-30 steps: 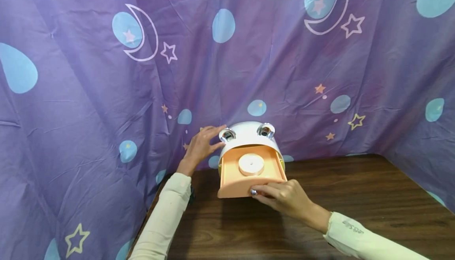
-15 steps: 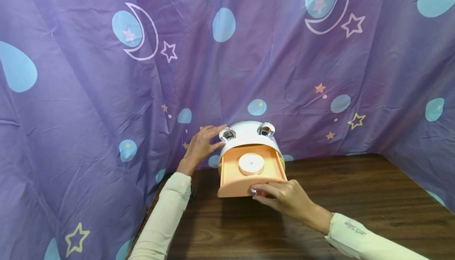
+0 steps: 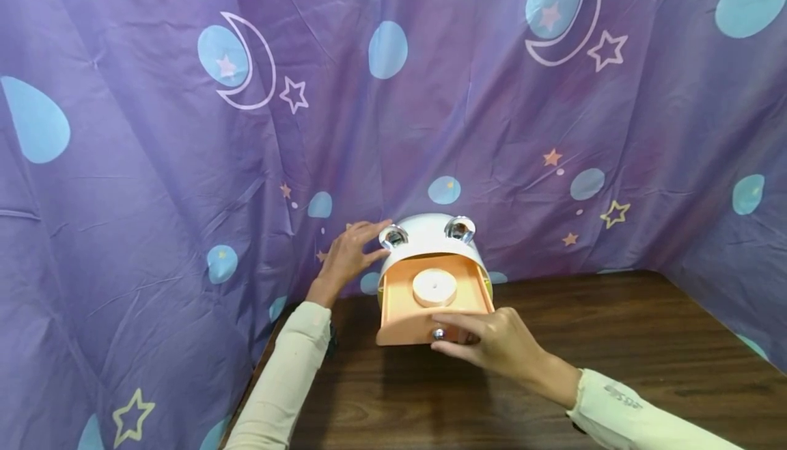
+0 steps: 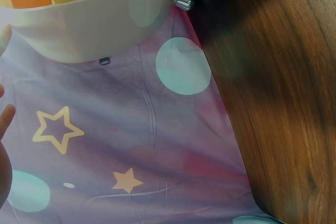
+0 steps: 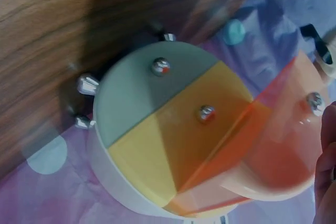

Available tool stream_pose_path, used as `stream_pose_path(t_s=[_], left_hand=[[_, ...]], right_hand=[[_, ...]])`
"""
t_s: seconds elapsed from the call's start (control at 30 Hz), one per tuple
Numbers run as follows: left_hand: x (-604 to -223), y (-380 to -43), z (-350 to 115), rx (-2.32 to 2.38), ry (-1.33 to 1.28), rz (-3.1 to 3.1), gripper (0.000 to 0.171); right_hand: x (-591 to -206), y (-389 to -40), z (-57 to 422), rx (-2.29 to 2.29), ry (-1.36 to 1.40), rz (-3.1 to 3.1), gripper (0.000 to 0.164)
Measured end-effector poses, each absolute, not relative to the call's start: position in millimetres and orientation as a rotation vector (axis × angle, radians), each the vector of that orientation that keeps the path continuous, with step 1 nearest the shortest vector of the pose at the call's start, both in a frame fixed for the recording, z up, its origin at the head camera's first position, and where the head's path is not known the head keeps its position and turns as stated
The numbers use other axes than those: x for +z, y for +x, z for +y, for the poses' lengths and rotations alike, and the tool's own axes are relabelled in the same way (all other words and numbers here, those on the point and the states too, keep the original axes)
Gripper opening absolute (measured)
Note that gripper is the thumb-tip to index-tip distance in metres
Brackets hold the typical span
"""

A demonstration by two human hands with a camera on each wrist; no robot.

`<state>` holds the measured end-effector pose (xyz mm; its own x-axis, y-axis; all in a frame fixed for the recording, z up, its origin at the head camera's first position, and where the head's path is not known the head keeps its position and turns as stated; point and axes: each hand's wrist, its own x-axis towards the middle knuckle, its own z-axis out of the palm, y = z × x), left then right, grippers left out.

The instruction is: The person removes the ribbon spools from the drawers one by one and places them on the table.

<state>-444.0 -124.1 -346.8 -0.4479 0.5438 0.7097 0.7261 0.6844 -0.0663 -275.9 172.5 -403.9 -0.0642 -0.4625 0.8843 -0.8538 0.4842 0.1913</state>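
Note:
A small white drawer box [image 3: 424,237] with a rounded top and two shiny, eye-like ornaments [image 3: 460,229] stands on the table. Its top orange drawer [image 3: 399,332] is pulled out and holds a white round disc [image 3: 434,285] with a small mark at its centre. My left hand [image 3: 347,257] is at the box's left side, index finger and thumb spread above and below the left ornament. My right hand [image 3: 504,344] is in front of the drawer, thumb and index finger parted around its silver knob [image 3: 438,334]. In the right wrist view that hand is mostly cut off.
Below the orange drawer are a yellow drawer [image 5: 142,169] and a green drawer [image 5: 131,93], both pushed in, with silver knobs. The box stands on silver feet [image 5: 87,84] on a dark wood table [image 3: 584,341]. A purple patterned cloth [image 3: 479,95] hangs close behind.
My right thumb and index finger have parted from the drawer knob, which now shows between them. The drawer, the disc and my left hand stay where they were.

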Motion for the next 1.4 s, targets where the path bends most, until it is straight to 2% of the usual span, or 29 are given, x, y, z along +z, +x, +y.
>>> stream_pose_path(t_s=[0.33, 0.5, 1.0, 1.4], left_hand=[[-348, -444, -124, -0.321, -0.985, -2.143, 0.065], [-348, -443, -126, -0.314, -0.978, -2.151, 0.066], [-348, -446, -126, -0.311, -0.999, -2.123, 0.066], [-349, -450, -126, -0.302, -1.021, -2.094, 0.066]], right_hand=[[-366, -279, 179, 0.580, 1.064, -1.786, 0.034], [-356, -289, 184, 0.576, 1.007, -1.864, 0.037], [-362, -337, 194, 0.492, 0.851, -2.115, 0.049], [-377, -355, 189, 0.362, 0.781, -2.288, 0.071]])
